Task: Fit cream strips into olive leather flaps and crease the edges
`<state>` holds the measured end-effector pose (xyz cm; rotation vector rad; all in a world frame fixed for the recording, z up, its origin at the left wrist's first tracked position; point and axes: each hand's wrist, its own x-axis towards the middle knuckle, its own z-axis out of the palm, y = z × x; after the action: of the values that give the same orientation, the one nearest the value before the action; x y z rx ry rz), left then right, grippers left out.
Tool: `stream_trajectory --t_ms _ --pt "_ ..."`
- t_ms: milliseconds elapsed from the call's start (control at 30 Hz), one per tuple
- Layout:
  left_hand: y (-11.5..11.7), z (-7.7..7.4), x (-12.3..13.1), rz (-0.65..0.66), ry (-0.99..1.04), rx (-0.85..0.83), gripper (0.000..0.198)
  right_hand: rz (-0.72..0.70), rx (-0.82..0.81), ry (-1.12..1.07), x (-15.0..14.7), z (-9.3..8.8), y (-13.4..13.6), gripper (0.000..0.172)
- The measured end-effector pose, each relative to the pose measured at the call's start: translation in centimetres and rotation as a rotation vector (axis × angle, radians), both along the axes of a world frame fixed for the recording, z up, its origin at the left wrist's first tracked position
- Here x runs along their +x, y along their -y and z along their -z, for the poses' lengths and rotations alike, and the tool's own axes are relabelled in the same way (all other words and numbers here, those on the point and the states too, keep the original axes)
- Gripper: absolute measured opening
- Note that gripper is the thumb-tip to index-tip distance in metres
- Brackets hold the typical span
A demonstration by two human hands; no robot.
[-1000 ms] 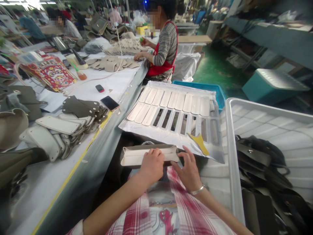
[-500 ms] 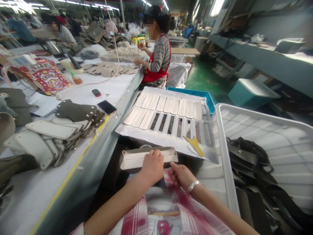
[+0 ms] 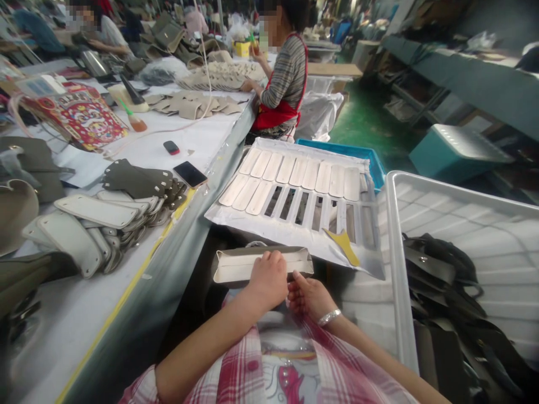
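Observation:
On my lap lies a long folded leather piece (image 3: 240,265), olive outside and cream inside. My left hand (image 3: 268,280) presses down on its middle with the fingers curled over the near edge. My right hand (image 3: 309,294) sits just right of it, fingers bent and pinching the piece's lower right edge. Beyond the piece lies a white slotted tray (image 3: 295,230) holding several cream strips (image 3: 295,171) in its far row and left slots. A yellow scraper (image 3: 345,245) rests on the tray's near right part.
A long white table (image 3: 84,314) runs along my left with stacked cream and olive leather parts (image 3: 96,224), a phone (image 3: 190,174) and a patterned bag (image 3: 84,115). A white crate (image 3: 398,264) with dark straps (image 3: 442,269) stands at my right. A person in a red apron (image 3: 282,84) works ahead.
My right hand has pulled back from the top of the piece and curled its fingers at the lower right edge. My left hand stays on the middle. The view has shifted slightly.

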<state>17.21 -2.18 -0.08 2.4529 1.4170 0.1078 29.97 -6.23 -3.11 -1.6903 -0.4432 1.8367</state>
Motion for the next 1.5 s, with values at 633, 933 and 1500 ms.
stream_trajectory --t_ms 633,933,1500 --pt "-0.5 -0.2 -4.4 0.004 0.195 -0.017 0.011 0.128 -0.044 -0.094 -2.6 -0.7 -0.3 0.035" --pt "-0.4 -0.1 -4.1 0.077 0.072 0.028 0.009 0.085 -0.079 -0.168 -3.7 -0.7 -0.7 0.036" --pt "1.2 -0.5 -11.8 -0.126 0.14 0.125 0.015 0.037 -0.206 -0.149 -6.2 -2.0 -1.5 0.034"
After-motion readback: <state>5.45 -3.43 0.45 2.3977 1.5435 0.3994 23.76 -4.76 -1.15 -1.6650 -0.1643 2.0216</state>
